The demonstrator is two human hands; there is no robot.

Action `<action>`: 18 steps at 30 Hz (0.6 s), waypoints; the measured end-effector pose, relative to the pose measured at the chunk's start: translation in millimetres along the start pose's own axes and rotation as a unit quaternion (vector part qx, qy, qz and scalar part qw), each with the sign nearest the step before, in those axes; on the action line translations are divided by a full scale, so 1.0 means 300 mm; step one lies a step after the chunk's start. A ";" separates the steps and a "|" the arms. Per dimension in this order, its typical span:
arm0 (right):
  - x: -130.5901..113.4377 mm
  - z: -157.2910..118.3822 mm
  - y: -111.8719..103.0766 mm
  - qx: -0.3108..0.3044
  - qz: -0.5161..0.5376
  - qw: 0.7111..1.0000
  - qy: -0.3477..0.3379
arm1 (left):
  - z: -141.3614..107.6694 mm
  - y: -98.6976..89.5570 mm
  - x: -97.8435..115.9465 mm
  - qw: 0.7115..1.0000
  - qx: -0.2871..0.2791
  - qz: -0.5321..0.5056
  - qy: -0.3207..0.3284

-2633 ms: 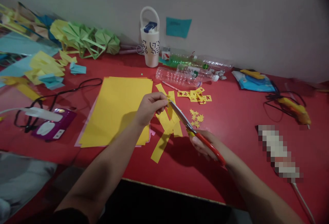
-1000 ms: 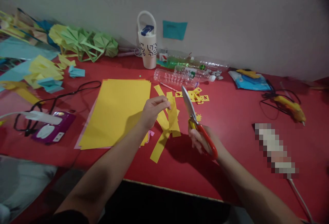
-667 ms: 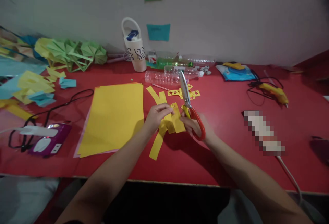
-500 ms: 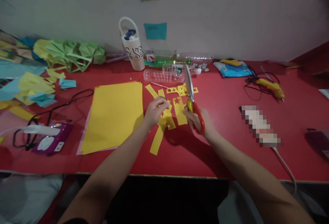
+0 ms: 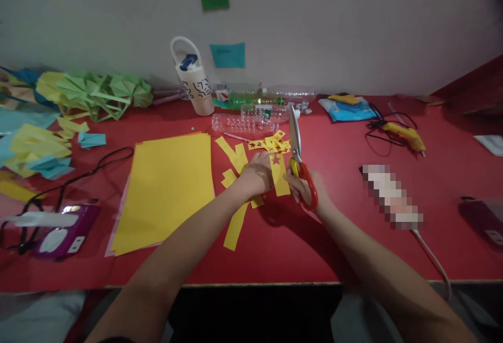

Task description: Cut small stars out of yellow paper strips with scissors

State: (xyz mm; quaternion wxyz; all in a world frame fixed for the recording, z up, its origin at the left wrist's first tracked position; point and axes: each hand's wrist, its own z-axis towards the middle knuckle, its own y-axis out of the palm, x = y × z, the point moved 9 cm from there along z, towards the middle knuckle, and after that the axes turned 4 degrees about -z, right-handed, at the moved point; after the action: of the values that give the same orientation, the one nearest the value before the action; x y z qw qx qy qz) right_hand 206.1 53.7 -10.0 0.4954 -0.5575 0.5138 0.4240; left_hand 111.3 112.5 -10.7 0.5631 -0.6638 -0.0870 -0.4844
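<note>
Gripped red-handled scissors (image 5: 297, 157) in the right hand (image 5: 301, 184), pinching a star-holed yellow strip (image 5: 280, 179) left of them. Held the left hand (image 5: 256, 173) just beside that strip, over other strips (image 5: 236, 230); could not tell whether gripping anything. Beyond both, saw black squiggles on a white tumbler (image 5: 196, 88) and a green bottle label (image 5: 266, 115) too small to read.

The red worktop (image 5: 338, 149) carried yellow strips (image 5: 236, 232) under my left hand (image 5: 258, 175), stacked yellow sheets (image 5: 168, 185) left of it, plastic bottles (image 5: 243, 122) beyond it, and a glue gun (image 5: 404, 136) right of my right hand (image 5: 302, 184).
</note>
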 end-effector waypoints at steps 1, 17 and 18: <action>0.002 0.001 0.001 -0.002 -0.003 1.000 0.002 | -0.005 -0.011 -0.008 1.000 -0.004 0.002 -0.012; -0.001 -0.024 0.114 -0.052 -0.031 0.998 0.003 | -0.208 -0.079 -0.065 0.899 0.039 -0.404 -0.166; 0.004 -0.026 0.116 -0.056 -0.035 0.998 0.005 | -0.209 -0.086 -0.073 0.895 0.054 -0.409 -0.172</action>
State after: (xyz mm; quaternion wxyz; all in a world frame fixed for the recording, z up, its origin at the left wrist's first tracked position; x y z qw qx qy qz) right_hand 171.4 46.5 -14.0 0.4756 -0.6035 0.4722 0.4319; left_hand 48.9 78.8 -16.2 0.3263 -0.6112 -0.4722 -0.5449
